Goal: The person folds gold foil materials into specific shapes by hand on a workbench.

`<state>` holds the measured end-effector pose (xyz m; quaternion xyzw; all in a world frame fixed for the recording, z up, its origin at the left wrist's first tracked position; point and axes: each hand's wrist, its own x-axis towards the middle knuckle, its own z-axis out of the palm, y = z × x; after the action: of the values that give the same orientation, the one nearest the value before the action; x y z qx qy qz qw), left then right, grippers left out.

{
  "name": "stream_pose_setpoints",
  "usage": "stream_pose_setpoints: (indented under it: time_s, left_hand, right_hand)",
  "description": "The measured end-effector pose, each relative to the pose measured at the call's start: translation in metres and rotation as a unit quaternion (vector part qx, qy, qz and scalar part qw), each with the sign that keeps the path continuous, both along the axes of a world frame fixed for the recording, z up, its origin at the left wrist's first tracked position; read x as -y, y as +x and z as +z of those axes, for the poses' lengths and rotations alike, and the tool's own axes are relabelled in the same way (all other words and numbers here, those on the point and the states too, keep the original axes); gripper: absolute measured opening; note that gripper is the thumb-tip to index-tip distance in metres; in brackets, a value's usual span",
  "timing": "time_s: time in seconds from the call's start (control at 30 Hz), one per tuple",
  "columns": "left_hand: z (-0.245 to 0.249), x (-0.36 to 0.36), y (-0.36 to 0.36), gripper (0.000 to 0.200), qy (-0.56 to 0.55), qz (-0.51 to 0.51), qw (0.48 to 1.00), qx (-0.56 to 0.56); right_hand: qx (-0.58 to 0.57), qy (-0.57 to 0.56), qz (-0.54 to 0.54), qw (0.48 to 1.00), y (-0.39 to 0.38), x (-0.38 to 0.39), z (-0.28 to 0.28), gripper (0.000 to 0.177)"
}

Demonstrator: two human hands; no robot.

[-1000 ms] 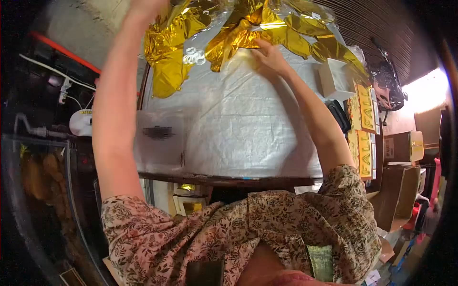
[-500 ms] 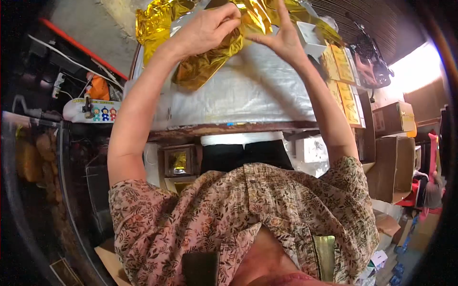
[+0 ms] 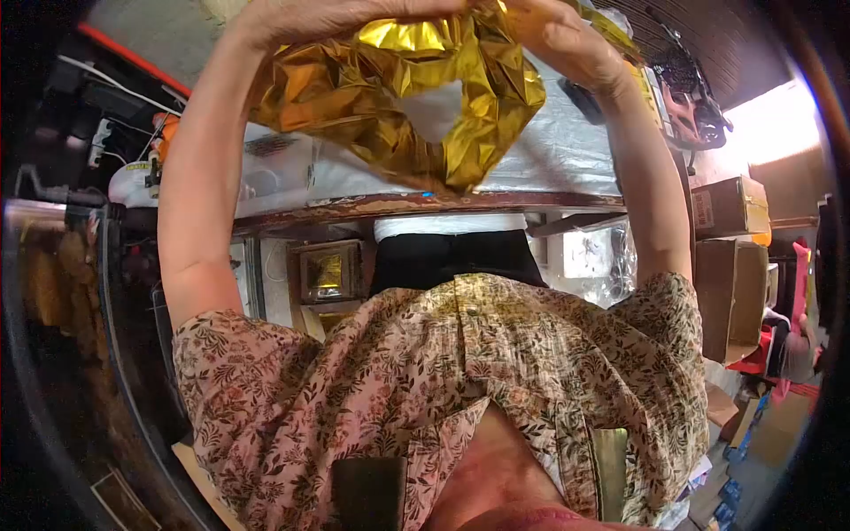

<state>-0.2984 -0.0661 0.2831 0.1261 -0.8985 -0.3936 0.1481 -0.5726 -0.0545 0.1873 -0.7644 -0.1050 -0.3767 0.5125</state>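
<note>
A crumpled, shiny gold foil piece (image 3: 487, 97) hangs above the table in the head view, with a gap in its middle through which the pale surface shows. My left hand (image 3: 332, 16) is at the foil's upper left edge and my right hand (image 3: 575, 44) is at its upper right. Both hands appear closed on the foil, though the fingertips are partly hidden by it and by the frame's top edge. The foil's lower point hangs close to the near edge of the table (image 3: 567, 168), which is covered in clear plastic.
Cardboard boxes (image 3: 730, 208) stand to the right. Below the table are a framed box with gold inside (image 3: 328, 273) and a white box (image 3: 589, 257). Dark shelving (image 3: 115, 310) lines the left. A black and pink object (image 3: 686, 115) sits at the back right.
The gold foil has moved toward me and spread out between my hands. My hands have moved farther apart, and my right hand, earlier open with fingers spread, now grips the foil.
</note>
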Motion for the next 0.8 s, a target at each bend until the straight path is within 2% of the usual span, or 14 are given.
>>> stream_pose_setpoints:
  time_s: [0.03, 0.07, 0.1, 0.2, 0.33, 0.4, 0.43, 0.5, 0.53, 0.6, 0.63, 0.73, 0.77, 0.8]
  left_hand:
    - [0.003, -0.003, -0.003, 0.033, -0.036, -0.024, 0.999, -0.013]
    - [-0.004, 0.016, -0.014, 0.039, 0.009, -0.199, 0.975, -0.101]
    - [-0.002, 0.024, -0.012, 0.038, 0.053, -0.122, 0.991, -0.013]
    - [0.003, 0.028, -0.017, 0.036, 0.105, -0.043, 0.990, 0.085]
    - [-0.013, 0.047, -0.032, 0.036, -0.037, -0.181, 0.979, -0.089]
    - [-0.006, 0.073, -0.029, 0.037, 0.342, -0.176, 0.910, 0.154]
    - [-0.011, 0.067, -0.030, 0.037, 0.341, -0.177, 0.911, 0.152]
    - [-0.030, 0.053, -0.028, 0.038, -0.006, -0.146, 0.989, -0.038]
    - [-0.029, 0.059, -0.029, 0.038, -0.007, -0.145, 0.989, -0.040]
    - [-0.030, 0.075, -0.033, 0.040, 0.147, 0.045, 0.969, 0.192]
    - [-0.047, 0.069, -0.022, 0.049, -0.014, -0.111, 0.993, -0.022]
    - [-0.060, 0.075, -0.022, 0.062, 0.029, 0.077, 0.992, 0.093]
    - [-0.067, 0.077, -0.022, 0.062, -0.040, 0.132, 0.987, 0.088]
    - [-0.079, 0.080, -0.021, 0.062, -0.107, 0.185, 0.973, 0.083]
  right_hand:
    - [-0.045, 0.126, -0.051, 0.990, 0.000, -0.013, 0.005, 0.100]
    - [-0.089, 0.252, -0.101, 0.958, -0.001, -0.021, 0.007, 0.095]
    - [-0.090, 0.305, -0.055, 0.946, -0.017, -0.006, -0.016, 0.092]
    - [-0.116, 0.278, -0.152, 0.941, 0.011, -0.031, 0.016, 0.090]
    - [-0.056, 0.354, -0.187, 0.915, 0.021, -0.021, 0.007, 0.061]
    - [-0.123, 0.285, -0.158, 0.937, -0.007, -0.002, -0.039, 0.085]
    - [-0.143, 0.325, -0.140, 0.924, -0.013, 0.005, -0.051, 0.079]
    - [-0.114, 0.410, -0.058, 0.903, -0.023, 0.004, -0.066, 0.058]
    - [-0.123, 0.399, -0.074, 0.906, -0.030, 0.003, -0.067, 0.048]
    - [-0.125, 0.358, -0.164, 0.911, -0.024, -0.010, -0.052, 0.029]
    - [-0.158, 0.337, -0.252, 0.894, -0.025, -0.009, -0.044, 0.026]
    - [-0.321, 0.241, -0.384, 0.831, -0.047, 0.024, -0.041, 0.024]
    - [-0.424, 0.145, -0.412, 0.794, -0.062, 0.047, -0.047, 0.031]
    - [-0.534, 0.122, -0.528, 0.649, 0.001, 0.013, 0.026, 0.032]
